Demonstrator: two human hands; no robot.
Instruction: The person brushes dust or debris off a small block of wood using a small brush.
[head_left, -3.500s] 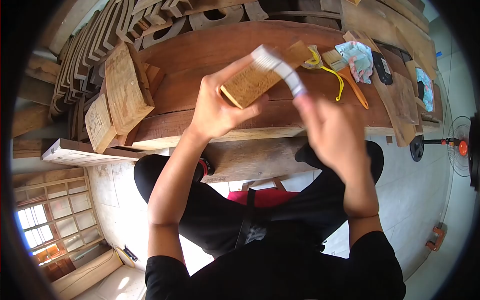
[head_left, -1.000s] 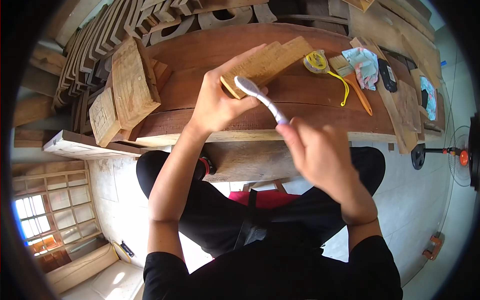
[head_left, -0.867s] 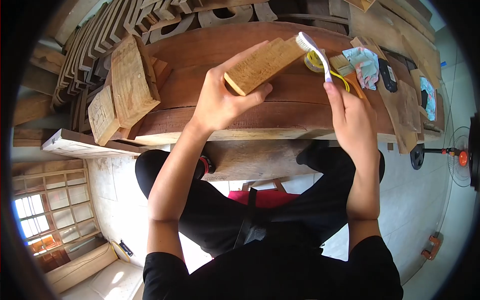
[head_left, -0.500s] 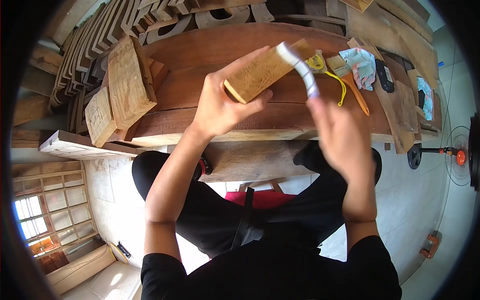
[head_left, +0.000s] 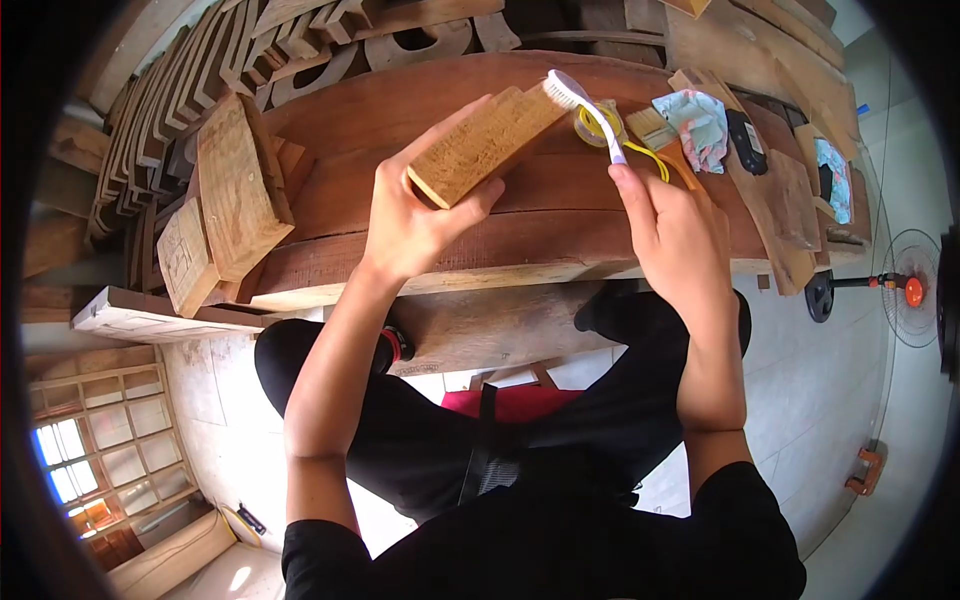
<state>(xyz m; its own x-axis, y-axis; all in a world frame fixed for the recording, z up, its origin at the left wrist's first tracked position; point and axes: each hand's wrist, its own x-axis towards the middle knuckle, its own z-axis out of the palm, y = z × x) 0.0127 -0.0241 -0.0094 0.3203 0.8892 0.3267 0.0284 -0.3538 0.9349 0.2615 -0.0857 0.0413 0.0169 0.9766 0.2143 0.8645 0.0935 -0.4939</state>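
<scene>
My left hand (head_left: 415, 215) is wrapped round a rectangular wooden block (head_left: 485, 145), thumb along its near side and fingers behind it. The block is tilted up to the right over the reddish-brown wooden bench (head_left: 350, 225). Between thumb and fingers my right hand (head_left: 680, 230) grips a white and purple toothbrush (head_left: 603, 122). Its bristles are right at the block's upper right end. Behind the toothbrush lies a round yellow object (head_left: 592, 128) with a yellow cord. A paintbrush (head_left: 650, 130) is partly hidden beyond my right hand.
A crumpled patterned cloth (head_left: 698, 130) and a black device (head_left: 746, 142) lie at the right. Wood blocks (head_left: 243, 190) stand on the left, with curved wooden pieces (head_left: 415, 48) stacked behind. A fan (head_left: 910, 290) is at far right. My legs are below the bench edge.
The toothbrush, blurred before, now shows sharply with its bristles at the block's end. My left hand and the block appear shifted slightly left, along with the whole scene.
</scene>
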